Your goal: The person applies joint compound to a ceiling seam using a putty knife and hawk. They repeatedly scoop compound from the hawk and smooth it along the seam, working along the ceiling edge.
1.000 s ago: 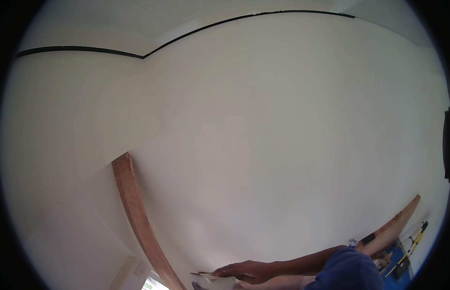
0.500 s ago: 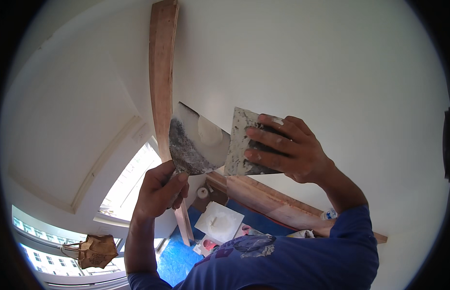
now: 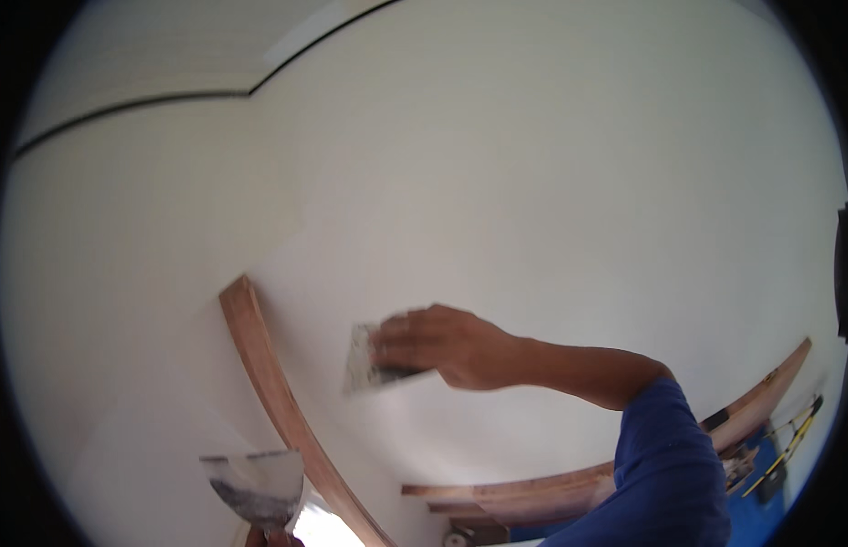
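Note:
My right hand [image 3: 447,345] is stretched out in front of the white wall, its fingers laid over a flat square scraper [image 3: 361,354] smeared with pale filler. Motion blurs the scraper's edge, and I cannot tell whether it touches the wall. Low in the head view, my left hand [image 3: 274,538] grips a wide putty knife [image 3: 257,485], blade up. Whitish filler and dark grey patches cover that blade. Most of the left hand is cut off by the lower edge.
A long wooden board [image 3: 273,387] stands tilted at the left, near the wall corner. More boards [image 3: 542,492] run along the wall's foot. A yellow-and-black tool [image 3: 793,444] leans at the far right above blue floor covering. A black line [image 3: 150,95] follows the top of the walls.
The view has tilted up toward the upper wall. My hands have parted: the right one reaches out with the scraper, while the left has dropped low with the putty knife.

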The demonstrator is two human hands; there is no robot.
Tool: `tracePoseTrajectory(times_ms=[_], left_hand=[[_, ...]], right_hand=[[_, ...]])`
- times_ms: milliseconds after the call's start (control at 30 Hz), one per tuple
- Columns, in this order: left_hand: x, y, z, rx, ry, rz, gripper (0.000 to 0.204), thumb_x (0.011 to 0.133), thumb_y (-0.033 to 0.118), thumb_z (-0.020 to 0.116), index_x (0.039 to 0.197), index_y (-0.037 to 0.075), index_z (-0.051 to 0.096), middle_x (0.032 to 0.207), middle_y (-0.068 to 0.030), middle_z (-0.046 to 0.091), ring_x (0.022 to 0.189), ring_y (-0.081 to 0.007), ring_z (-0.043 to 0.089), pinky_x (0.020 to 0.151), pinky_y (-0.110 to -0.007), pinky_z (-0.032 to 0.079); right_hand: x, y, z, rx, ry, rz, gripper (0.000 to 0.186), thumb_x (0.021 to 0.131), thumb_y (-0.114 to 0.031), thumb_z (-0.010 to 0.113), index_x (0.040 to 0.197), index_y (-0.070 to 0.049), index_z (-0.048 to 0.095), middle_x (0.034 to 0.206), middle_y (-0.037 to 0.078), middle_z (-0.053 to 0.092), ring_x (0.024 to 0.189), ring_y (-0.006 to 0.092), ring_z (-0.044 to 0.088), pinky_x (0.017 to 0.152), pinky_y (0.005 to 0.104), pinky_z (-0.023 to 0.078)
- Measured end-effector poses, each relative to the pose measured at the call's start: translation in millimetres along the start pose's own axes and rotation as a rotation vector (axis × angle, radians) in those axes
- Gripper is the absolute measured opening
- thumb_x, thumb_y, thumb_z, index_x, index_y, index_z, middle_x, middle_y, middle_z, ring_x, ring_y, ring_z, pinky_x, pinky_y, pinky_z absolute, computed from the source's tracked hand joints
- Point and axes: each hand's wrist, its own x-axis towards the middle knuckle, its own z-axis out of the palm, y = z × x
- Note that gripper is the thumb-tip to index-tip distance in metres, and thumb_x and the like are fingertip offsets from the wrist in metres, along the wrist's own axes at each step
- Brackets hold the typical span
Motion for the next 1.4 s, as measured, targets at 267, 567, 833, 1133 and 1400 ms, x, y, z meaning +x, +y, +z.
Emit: tracePoseTrajectory(times_ms=[267, 567, 833, 1133, 1400], left_hand=[[-34, -38, -10, -0.084, 0.105, -0.196, 0.033, 0.107, 0.031, 0.061, 0.081, 0.015, 0.049, 0.056, 0.0067, 0.036, 0.044, -0.0050, 0.030, 0.038, -0.024, 0.025], [-101, -61, -26, 0.105, 0.339, -0.260, 0.031, 0.108, 0.034, 0.059, 0.088, 0.010, 0.059, 0.060, 0.0037, 0.047, 0.049, -0.0082, 0.043, 0.044, -0.026, 0.036], [-125, -69, -17, 0.134, 0.575, -0.420, 0.031, 0.105, 0.033, 0.061, 0.084, 0.010, 0.061, 0.063, 0.0022, 0.053, 0.051, -0.0117, 0.050, 0.044, -0.030, 0.039], [-147, -52, -11, 0.141, 0.511, -0.264, 0.028, 0.105, 0.030, 0.060, 0.087, 0.008, 0.060, 0.063, 0.0012, 0.052, 0.052, -0.0125, 0.050, 0.045, -0.031, 0.039], [-145, -50, -3, 0.185, 0.414, -0.141, 0.026, 0.105, 0.028, 0.059, 0.089, 0.007, 0.058, 0.063, 0.0003, 0.051, 0.054, -0.0131, 0.050, 0.046, -0.031, 0.039]], right_hand=[[110, 185, -138, 0.332, 1.201, 0.448, 0.044, 0.107, -0.017, 0.047, 0.147, -0.001, 0.052, 0.092, 0.014, 0.068, 0.075, 0.0225, 0.067, 0.074, 0.0383, 0.053], [158, 293, -224, -0.272, 1.500, 0.244, 0.042, 0.104, -0.004, 0.045, 0.143, 0.004, 0.054, 0.123, 0.023, 0.068, 0.105, 0.0360, 0.069, 0.098, 0.0441, 0.055], [190, 300, -229, -0.314, 1.477, 0.302, 0.051, 0.095, 0.011, 0.050, 0.147, 0.013, 0.046, 0.149, 0.033, 0.050, 0.139, 0.0465, 0.048, 0.119, 0.0488, 0.040], [272, 293, -158, -0.157, 1.625, 0.219, 0.061, 0.087, 0.012, 0.052, 0.147, 0.012, 0.044, 0.152, 0.031, 0.044, 0.138, 0.0505, 0.044, 0.119, 0.0511, 0.038], [230, 285, -124, -0.116, 1.351, 0.212, 0.057, 0.088, 0.012, 0.046, 0.144, 0.010, 0.047, 0.149, 0.029, 0.050, 0.136, 0.0465, 0.048, 0.117, 0.0515, 0.038]])
